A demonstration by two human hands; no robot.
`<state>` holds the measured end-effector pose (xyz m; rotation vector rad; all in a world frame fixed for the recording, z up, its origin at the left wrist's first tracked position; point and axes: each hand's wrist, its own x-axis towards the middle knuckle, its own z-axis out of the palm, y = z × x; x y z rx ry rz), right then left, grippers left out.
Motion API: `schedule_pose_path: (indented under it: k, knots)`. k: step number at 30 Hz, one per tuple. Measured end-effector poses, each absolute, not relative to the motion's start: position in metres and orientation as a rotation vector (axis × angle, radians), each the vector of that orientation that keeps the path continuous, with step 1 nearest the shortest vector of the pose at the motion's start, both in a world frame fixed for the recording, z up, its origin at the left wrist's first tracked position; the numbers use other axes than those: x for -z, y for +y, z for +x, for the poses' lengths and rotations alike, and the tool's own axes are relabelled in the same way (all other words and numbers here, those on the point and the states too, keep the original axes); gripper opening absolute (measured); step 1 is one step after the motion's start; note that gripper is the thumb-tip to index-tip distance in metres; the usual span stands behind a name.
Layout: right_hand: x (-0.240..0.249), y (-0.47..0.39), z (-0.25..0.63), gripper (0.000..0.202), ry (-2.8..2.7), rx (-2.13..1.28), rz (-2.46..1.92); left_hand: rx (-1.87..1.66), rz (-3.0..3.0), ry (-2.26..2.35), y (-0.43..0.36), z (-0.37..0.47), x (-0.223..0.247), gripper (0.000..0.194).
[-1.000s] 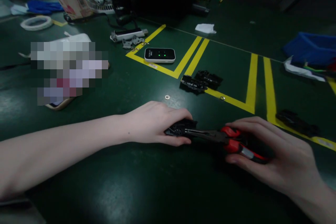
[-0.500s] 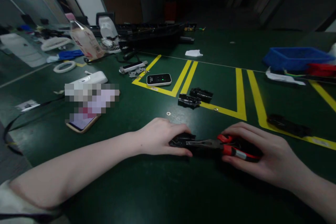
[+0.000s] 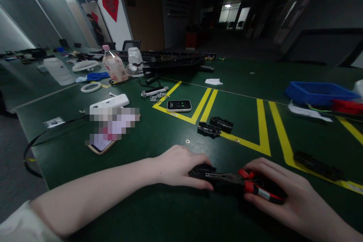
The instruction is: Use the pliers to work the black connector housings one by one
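Between the thumb and fingers of my left hand is a small black part. My right hand is wrapped round the red and black handles of a pair of pliers, whose jaws point left and meet the black part. Two similar black pieces lie close together on the green table beyond my hands. Another long black piece rests to the right. A small metal ring lies just past my left hand.
A phone and a white device lie at the left, with a bottle behind. A small box with green lights sits mid-table. At the right is a blue tray. A person stands far off.
The camera view has tilted up, so the table and both hands appear lower and slightly further right. My hands keep their hold on the black part and the pliers.
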<state>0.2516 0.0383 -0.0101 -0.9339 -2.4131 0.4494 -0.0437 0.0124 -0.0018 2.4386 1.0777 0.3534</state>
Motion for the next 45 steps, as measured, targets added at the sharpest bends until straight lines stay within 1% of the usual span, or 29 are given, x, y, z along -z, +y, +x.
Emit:
schedule_pose_path:
  k: [6, 10, 14, 18, 23, 38, 45]
  knots:
    - [0.01, 0.037, 0.252, 0.041, -2.44, -0.376, -0.906, -0.367, 2.441, 1.083, 0.013, -0.043, 0.004, 0.057]
    - [0.011, 0.038, 0.253, 0.032, -2.434, -0.249, -0.887, -0.37, 2.43, 1.066, 0.013, -0.043, 0.003, 0.056]
    - [0.01, 0.04, 0.255, 0.028, -2.43, -0.151, -0.866, -0.365, 2.422, 1.094, 0.012, -0.042, 0.001, 0.056]
    - [0.009, 0.042, 0.255, 0.027, -2.415, -0.131, -0.876, -0.336, 2.41, 1.09, 0.012, -0.042, -0.002, 0.056]
    - [0.01, 0.041, 0.252, 0.03, -2.4, -0.121, -0.85, -0.296, 2.393, 1.121, 0.01, -0.041, -0.004, 0.054]
    - [0.01, 0.038, 0.247, 0.027, -2.419, 0.096, -0.791, -0.27, 2.393, 1.117, 0.007, -0.041, -0.007, 0.049]
    - [0.006, 0.042, 0.25, 0.027, -2.465, 0.069, -0.788, -0.29, 2.357, 1.111, 0.008, -0.042, -0.005, 0.046]
